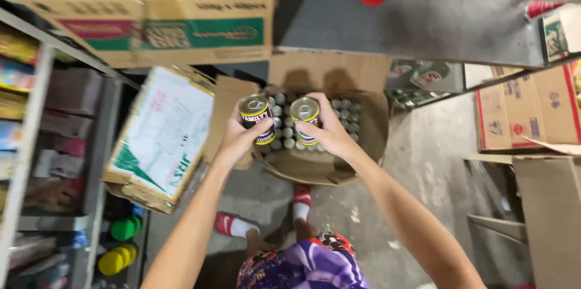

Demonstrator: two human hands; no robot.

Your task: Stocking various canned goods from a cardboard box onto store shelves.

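Observation:
My left hand grips a dark-labelled tin can with a silver top. My right hand grips a second tin can with a yellow and blue label. Both cans are held upright, side by side, above an open cardboard box on the floor. Several more silver-topped cans stand packed inside that box. My arms reach forward from the bottom of the view.
A tilted carton with a white and green face leans at left, beside shelves of goods. Larger cartons sit overhead on a shelf. Red-printed boxes stand at right. My feet in red sandals stand on the concrete floor.

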